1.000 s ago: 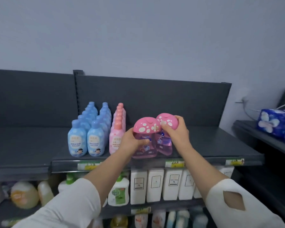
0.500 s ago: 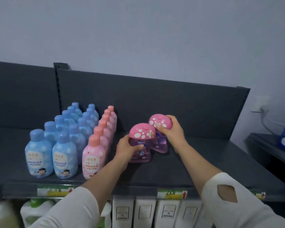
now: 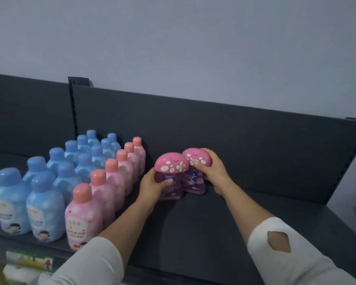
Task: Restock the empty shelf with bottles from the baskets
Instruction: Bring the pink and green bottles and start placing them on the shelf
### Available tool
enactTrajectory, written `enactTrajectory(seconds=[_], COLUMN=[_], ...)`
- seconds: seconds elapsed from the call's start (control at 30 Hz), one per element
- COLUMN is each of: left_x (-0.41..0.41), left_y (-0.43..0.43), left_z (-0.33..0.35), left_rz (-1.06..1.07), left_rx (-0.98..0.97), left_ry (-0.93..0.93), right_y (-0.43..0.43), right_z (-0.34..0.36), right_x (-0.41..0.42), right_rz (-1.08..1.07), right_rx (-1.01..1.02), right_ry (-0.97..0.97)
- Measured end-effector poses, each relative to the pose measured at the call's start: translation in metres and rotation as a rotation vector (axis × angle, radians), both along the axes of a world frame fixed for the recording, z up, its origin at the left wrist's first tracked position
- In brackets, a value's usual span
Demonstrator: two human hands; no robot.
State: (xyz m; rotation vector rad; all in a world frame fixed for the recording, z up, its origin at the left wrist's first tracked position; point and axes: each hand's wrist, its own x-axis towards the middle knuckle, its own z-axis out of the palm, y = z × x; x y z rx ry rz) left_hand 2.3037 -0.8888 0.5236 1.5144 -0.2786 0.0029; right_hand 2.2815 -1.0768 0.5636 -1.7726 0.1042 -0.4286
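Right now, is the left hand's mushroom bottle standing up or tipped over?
Standing up. The mushroom-cap bottle, gripped by the left hand, has its cap on top, base at the shelf.

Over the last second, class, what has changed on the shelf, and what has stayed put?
The left hand and right hand moved their mushroom-cap bottles from the shelf's front edge toward its back panel, still gripping them. The blue rows and pink row stayed.

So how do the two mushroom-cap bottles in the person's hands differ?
The nearer bottle is gripped round its body by the left hand; the farther bottle is held at its cap by the right hand. The nearer bottle sits nearer the pink bottle row; the farther bottle is closer to the back panel. Both have pink white-spotted caps and purple bodies.
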Motion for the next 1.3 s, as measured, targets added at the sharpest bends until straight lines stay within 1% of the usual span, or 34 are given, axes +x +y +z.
enactTrajectory(seconds=[0.13, 0.2, 0.3, 0.4, 0.53, 0.63, 0.73, 0.87, 1.03, 1.3], left_x=[0.012, 0.016, 0.022, 0.027, 0.030, 0.032, 0.033, 0.033, 0.034, 0.042], left_y=[-0.004, -0.003, -0.001, 0.003, 0.004, 0.004, 0.007, 0.006, 0.000, -0.009], left_z=[-0.003, -0.005, -0.012, -0.016, -0.018, -0.020, -0.022, -0.024, -0.028, -0.029], left_rz=[-0.048, -0.053, -0.002, 0.012, -0.030, -0.030, -0.042, -0.039, -0.031, -0.035], left_rx=[0.031, 0.058, 0.099, 0.152, 0.131, 0.140, 0.156, 0.153, 0.119, 0.117], left_ry=[-0.020, -0.049, -0.063, -0.094, -0.069, -0.077, -0.086, -0.097, -0.095, -0.091], right_y=[-0.008, -0.012, -0.013, -0.011, -0.004, 0.008, 0.016, 0.014, 0.012, 0.005], right_z=[-0.001, -0.005, -0.018, -0.026, -0.027, -0.027, -0.028, -0.038, -0.045, -0.049], right_x=[0.002, 0.003, 0.002, 0.001, 0.009, 0.017, 0.020, 0.021, 0.027, 0.038], right_rz=[0.022, 0.009, -0.010, -0.051, -0.085, -0.057, -0.026, -0.052, -0.082, -0.122], right_rx=[0.084, 0.084, 0.070, 0.068, 0.030, 0.024, 0.050, 0.028, 0.057, 0.020], right_ry=[0.082, 0.154, 0.223, 0.221, 0.204, 0.201, 0.260, 0.330, 0.318, 0.296])
